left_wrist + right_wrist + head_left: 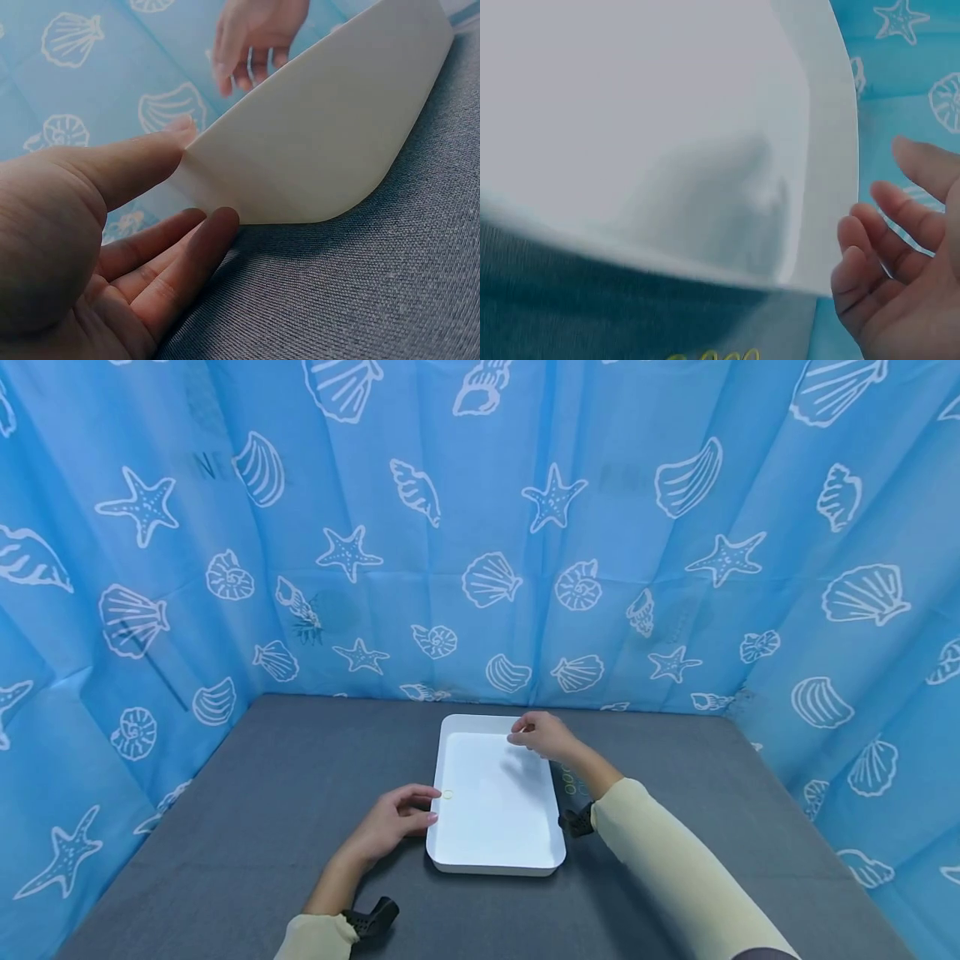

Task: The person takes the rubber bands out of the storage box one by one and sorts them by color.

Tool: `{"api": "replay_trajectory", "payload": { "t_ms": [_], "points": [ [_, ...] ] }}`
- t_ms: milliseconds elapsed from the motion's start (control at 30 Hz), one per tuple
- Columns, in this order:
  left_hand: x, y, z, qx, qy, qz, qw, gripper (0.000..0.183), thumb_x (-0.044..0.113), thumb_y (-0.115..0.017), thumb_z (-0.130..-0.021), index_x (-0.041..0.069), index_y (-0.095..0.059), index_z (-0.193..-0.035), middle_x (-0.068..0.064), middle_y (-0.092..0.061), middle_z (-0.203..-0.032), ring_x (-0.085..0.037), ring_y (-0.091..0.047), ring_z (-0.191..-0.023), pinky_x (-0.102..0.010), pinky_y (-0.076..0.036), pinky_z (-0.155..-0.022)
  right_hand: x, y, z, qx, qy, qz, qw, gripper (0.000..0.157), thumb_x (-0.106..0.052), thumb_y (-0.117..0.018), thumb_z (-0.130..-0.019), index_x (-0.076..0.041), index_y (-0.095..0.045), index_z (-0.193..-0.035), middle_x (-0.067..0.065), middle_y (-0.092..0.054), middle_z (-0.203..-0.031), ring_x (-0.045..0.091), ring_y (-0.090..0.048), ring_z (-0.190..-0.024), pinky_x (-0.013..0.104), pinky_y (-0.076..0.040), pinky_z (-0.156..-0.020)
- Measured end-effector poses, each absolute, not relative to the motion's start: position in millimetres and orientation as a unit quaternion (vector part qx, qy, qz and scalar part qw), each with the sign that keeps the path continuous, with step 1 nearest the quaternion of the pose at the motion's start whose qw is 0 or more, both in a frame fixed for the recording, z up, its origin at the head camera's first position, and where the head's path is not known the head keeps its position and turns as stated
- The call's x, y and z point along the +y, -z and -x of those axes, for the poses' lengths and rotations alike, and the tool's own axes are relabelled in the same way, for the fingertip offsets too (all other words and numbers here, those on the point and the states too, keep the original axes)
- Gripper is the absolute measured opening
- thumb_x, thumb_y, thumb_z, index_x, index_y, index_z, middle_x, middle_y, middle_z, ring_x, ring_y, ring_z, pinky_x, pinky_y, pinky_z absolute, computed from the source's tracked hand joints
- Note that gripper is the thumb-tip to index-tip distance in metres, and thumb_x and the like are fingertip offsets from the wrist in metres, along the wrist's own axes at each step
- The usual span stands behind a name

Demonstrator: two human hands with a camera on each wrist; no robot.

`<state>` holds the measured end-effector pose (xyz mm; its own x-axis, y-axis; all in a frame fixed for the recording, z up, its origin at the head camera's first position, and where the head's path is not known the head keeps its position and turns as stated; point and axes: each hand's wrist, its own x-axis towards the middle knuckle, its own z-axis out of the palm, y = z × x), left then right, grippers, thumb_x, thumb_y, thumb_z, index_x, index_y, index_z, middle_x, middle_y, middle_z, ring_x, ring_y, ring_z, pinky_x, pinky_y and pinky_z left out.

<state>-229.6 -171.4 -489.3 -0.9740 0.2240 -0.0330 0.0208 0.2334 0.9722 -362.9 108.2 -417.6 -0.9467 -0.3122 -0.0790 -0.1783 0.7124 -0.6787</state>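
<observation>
A shallow white tray [497,852] lies on the grey cloth, its long side running away from me. My left hand [395,817] is at its left side, fingers fairly straight. In the left wrist view, the thumb is right at the rim and the fingertips [221,221] are by the lower edge of the wall. A small yellow ring [447,794] shows on the tray's left side, beside that hand. Over the far right corner is my right hand [551,737], fingers loosely bent. Nothing shows between them in the right wrist view, where it hovers beside the rim.
Several thin rings [570,783], yellow and pale, lie on the cloth along the tray's right side, partly under my right forearm. A blue curtain [450,543] with white sea shells and starfish hangs behind the table and along its sides. Both wrists wear black cameras.
</observation>
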Motion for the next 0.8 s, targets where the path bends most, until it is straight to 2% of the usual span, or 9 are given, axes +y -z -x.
{"api": "replay_trajectory", "payload": {
  "t_ms": [167,400,600,800],
  "points": [
    [-171,488,229,0.779,-0.616,-0.080,0.085,0.038,0.021,-0.071,-0.090,0.010,-0.062,-0.125,-0.012,-0.059,-0.124,-0.022,-0.061,-0.093,-0.039,-0.052,-0.083,94,419,360,0.912,0.359,0.144,0.138,0.026,-0.022,-0.066,-0.094,-0.005,-0.066,-0.114,0.005,-0.061,-0.096,0.022,-0.058,-0.086,0.033,-0.050,-0.068],
    [-171,493,231,0.783,-0.611,-0.077,0.086,0.037,0.020,-0.070,-0.091,0.009,-0.061,-0.126,-0.012,-0.059,-0.124,-0.022,-0.062,-0.094,-0.040,-0.052,-0.085,78,428,350,0.861,0.431,0.193,0.188,0.029,-0.015,-0.061,-0.097,-0.001,-0.063,-0.122,0.005,-0.062,-0.101,0.024,-0.057,-0.093,0.042,-0.051,-0.080],
    [-171,497,234,0.782,-0.612,-0.077,0.087,0.037,0.016,-0.068,-0.093,0.008,-0.060,-0.128,-0.014,-0.058,-0.125,-0.023,-0.062,-0.095,-0.041,-0.052,-0.084,66,437,345,0.843,0.454,0.213,0.194,0.029,-0.016,-0.061,-0.097,-0.003,-0.065,-0.122,0.004,-0.063,-0.106,0.021,-0.056,-0.094,0.038,-0.051,-0.082],
    [-173,493,232,0.780,-0.613,-0.087,0.088,0.038,0.020,-0.069,-0.092,0.009,-0.061,-0.127,-0.013,-0.059,-0.125,-0.022,-0.062,-0.094,-0.040,-0.052,-0.083,56,448,344,0.830,0.455,0.244,0.212,0.030,-0.016,-0.064,-0.095,-0.006,-0.065,-0.123,0.003,-0.064,-0.108,0.020,-0.057,-0.094,0.034,-0.050,-0.082]
  ]
}}
